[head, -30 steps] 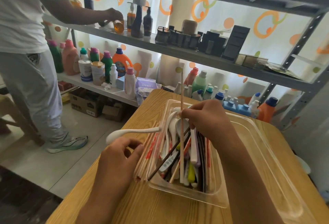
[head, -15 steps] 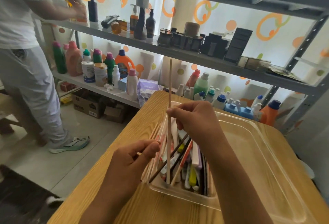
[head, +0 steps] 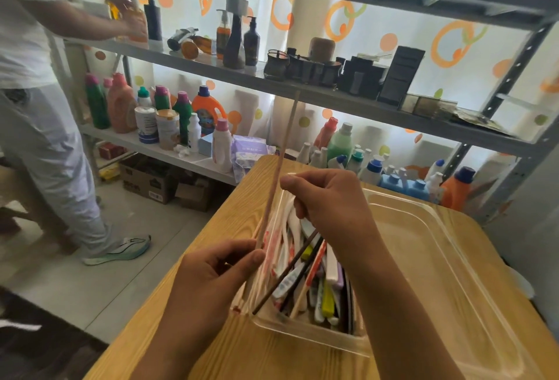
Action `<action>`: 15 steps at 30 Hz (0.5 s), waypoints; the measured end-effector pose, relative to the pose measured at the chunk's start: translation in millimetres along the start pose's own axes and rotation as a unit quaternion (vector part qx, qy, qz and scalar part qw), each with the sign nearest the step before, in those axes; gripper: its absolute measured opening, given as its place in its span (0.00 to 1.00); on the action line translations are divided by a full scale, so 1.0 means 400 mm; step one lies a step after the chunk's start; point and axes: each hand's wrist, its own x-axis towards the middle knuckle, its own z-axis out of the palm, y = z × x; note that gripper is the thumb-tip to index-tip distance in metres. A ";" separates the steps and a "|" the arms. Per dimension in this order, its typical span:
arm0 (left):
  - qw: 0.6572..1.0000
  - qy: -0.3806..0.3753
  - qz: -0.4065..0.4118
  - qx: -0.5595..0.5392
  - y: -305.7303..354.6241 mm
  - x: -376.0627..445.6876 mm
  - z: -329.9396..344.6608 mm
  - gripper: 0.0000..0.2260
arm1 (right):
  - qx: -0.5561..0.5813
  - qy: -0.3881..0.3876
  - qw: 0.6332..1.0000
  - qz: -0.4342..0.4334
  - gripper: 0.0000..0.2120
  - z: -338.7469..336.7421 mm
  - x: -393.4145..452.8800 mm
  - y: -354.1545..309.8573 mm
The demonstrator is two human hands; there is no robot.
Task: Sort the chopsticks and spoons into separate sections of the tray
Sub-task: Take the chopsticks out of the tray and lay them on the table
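A clear plastic tray [head: 305,332] lies on a wooden table [head: 257,358]. Its left section holds a jumble of white spoons [head: 292,225], a dark chopstick [head: 287,274] and other coloured chopsticks. Its wide right section [head: 438,274] looks bare. My left hand [head: 208,277] pinches the lower part of a long pale wooden chopstick [head: 282,153], which stands up and leans to the right. Under this hand, several pale chopsticks [head: 254,283] lie along the tray's left side. My right hand [head: 329,207] hovers over the spoons with curled fingers, its thumb tip beside the pale chopstick. Whether it grips anything is unclear.
A grey metal shelf [head: 302,89] stands behind the table, crowded with bottles [head: 205,107] and dark boxes [head: 399,74]. At the left, a person [head: 36,101] in white handles bottles on the shelf. Cardboard boxes [head: 148,177] sit on the tiled floor.
The pale chopstick has been lifted out of the tray and tilted, and its lower end has gone over to my left hand. The white spoon my left hand held a second ago is gone from it.
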 end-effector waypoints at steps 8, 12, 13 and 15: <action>0.984 0.116 -0.002 0.139 -0.049 0.019 -0.006 0.08 | -0.037 0.049 0.997 0.042 0.10 -0.044 0.024 0.019; 0.946 0.132 0.011 0.297 -0.089 0.032 -0.016 0.06 | -0.105 0.060 0.991 0.061 0.10 -0.064 0.039 0.042; 0.939 0.130 0.002 0.320 -0.096 0.034 -0.018 0.05 | -0.124 0.055 0.988 0.071 0.09 -0.067 0.044 0.051; 0.928 0.125 -0.019 0.351 -0.105 0.038 -0.020 0.05 | -0.160 0.040 0.982 0.094 0.09 -0.071 0.054 0.067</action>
